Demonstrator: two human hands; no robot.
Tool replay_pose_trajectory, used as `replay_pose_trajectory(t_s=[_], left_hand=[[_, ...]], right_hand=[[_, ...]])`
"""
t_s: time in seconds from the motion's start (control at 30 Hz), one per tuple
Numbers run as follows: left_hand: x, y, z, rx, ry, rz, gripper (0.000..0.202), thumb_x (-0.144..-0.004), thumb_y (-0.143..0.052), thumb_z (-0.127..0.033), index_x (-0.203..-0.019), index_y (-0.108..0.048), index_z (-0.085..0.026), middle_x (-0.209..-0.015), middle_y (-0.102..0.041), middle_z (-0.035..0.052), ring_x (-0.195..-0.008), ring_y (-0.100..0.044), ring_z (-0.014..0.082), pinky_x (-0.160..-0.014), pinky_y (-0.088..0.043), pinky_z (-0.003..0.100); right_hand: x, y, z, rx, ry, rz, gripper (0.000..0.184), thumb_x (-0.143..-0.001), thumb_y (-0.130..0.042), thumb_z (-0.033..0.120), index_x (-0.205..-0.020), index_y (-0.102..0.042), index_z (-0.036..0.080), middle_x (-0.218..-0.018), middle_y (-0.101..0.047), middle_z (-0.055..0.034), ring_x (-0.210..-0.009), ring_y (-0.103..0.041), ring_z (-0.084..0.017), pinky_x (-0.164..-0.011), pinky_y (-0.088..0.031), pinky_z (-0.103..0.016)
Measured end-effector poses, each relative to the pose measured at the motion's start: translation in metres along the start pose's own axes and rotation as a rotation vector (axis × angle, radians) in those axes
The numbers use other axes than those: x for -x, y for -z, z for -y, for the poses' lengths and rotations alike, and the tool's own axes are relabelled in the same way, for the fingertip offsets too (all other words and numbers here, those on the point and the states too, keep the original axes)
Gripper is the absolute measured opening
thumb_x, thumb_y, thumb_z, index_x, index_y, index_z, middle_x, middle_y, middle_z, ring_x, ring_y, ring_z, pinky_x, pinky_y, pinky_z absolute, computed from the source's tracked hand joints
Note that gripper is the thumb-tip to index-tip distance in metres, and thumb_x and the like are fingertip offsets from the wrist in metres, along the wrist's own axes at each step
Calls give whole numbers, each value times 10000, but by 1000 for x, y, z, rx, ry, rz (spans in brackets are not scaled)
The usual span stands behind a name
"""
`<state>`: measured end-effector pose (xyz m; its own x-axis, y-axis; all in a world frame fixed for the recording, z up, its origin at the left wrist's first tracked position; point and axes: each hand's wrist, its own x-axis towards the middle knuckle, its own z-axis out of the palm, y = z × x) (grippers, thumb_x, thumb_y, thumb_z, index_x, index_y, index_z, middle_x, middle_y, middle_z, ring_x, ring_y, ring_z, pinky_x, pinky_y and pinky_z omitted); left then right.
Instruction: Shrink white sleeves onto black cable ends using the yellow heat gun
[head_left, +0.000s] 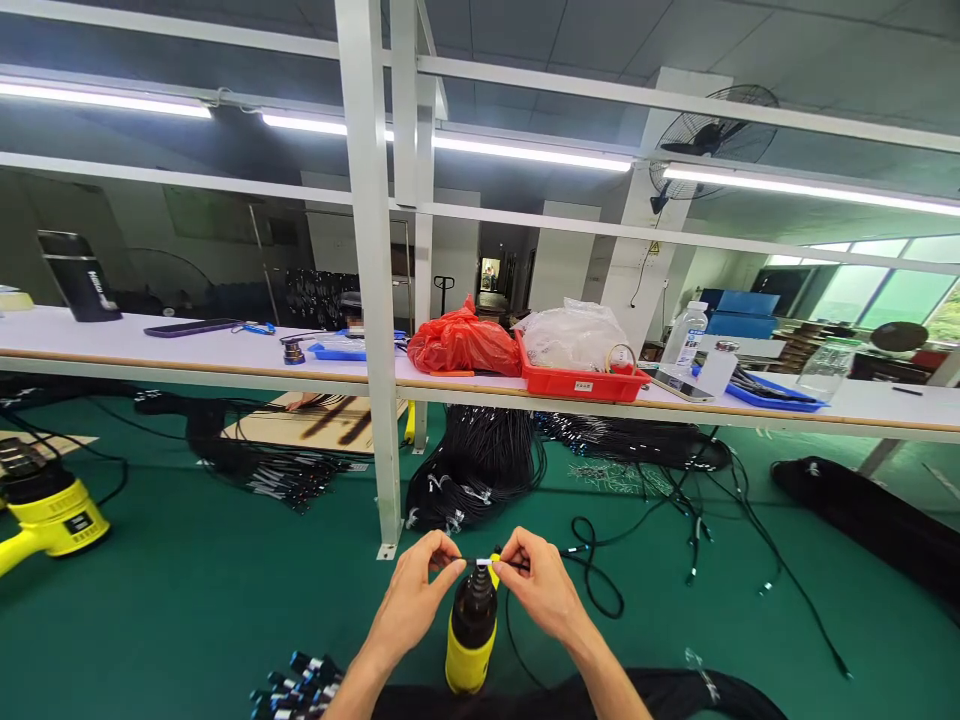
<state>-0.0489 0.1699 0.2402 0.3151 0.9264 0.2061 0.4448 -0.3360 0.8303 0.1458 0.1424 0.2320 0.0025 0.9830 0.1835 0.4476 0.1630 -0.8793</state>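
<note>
Between my two hands runs a thin black cable with a short white sleeve [484, 562] on it, right above the nozzle of an upright yellow and black heat gun [470, 640]. My left hand [421, 588] pinches the cable left of the sleeve, thumb against forefinger. On the other side, my right hand [541, 582] pinches it close to the sleeve's right end. From the right hand, a black cable [600, 590] trails off in loops over the green table. Whether the sleeve touches the nozzle, I cannot tell.
Bundles of black cables [480, 470] lie on the green tabletop [225, 590], with connector ends [296, 685] at front left. Another yellow heat gun [56, 515] stands far left. A white post [367, 250] rises ahead, beside a shelf bearing a red bag [466, 340] and a red tray [581, 383].
</note>
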Motion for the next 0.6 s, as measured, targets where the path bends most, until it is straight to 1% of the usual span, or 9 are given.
replay_pose_trajectory(t_s=[0.1, 0.17, 0.3, 0.37, 0.5, 0.6], left_hand=[[1, 2, -2, -4, -16, 1, 203, -865, -520, -382, -799, -579, -200, -811, -635, 10, -814, -576, 187, -771, -442, 303], [1, 2, -3, -7, -19, 16, 220, -875, -517, -396, -796, -574, -199, -804, -628, 5, -801, -570, 181, -755, -436, 296], [1, 2, -4, -90, 25, 7, 372, -915, -424, -518, -750, -536, -204, -728, -580, -18, -725, -535, 167, -692, -400, 277], [1, 2, -4, -149, 64, 26, 452, -927, -349, -569, -722, -524, -207, -689, -559, -20, -718, -524, 177, -696, -382, 286], [0, 2, -3, -193, 92, 96, 533, -944, -252, -575, -678, -529, -205, -669, -562, 0, -757, -527, 202, -741, -358, 309], [-1, 1, -2, -172, 89, 87, 503, -938, -278, -558, -665, -506, -202, -669, -554, 0, -747, -513, 198, -733, -344, 304]], right_hand=[[3, 3, 0, 73, 11, 4, 162, -833, -556, 288, -751, -639, 176, -665, -582, -2, -637, -504, -150, -566, -343, -249], [5, 5, 2, 107, 19, 0, 218, -860, -539, 313, -745, -665, 177, -674, -598, -11, -647, -513, -157, -578, -336, -257], [7, 8, 10, 111, 34, -6, 270, -881, -524, 313, -684, -644, 171, -618, -572, 6, -617, -492, -144, -569, -296, -254], [7, 9, 13, 102, 42, 0, 271, -881, -524, 294, -667, -629, 165, -594, -552, 16, -593, -471, -131, -557, -276, -251], [7, 9, 15, 99, 55, -6, 245, -868, -530, 260, -663, -619, 160, -588, -533, 24, -579, -442, -119, -549, -257, -246], [6, 8, 13, 89, 52, -11, 226, -856, -532, 237, -658, -609, 159, -581, -514, 30, -569, -424, -111, -536, -245, -241]])
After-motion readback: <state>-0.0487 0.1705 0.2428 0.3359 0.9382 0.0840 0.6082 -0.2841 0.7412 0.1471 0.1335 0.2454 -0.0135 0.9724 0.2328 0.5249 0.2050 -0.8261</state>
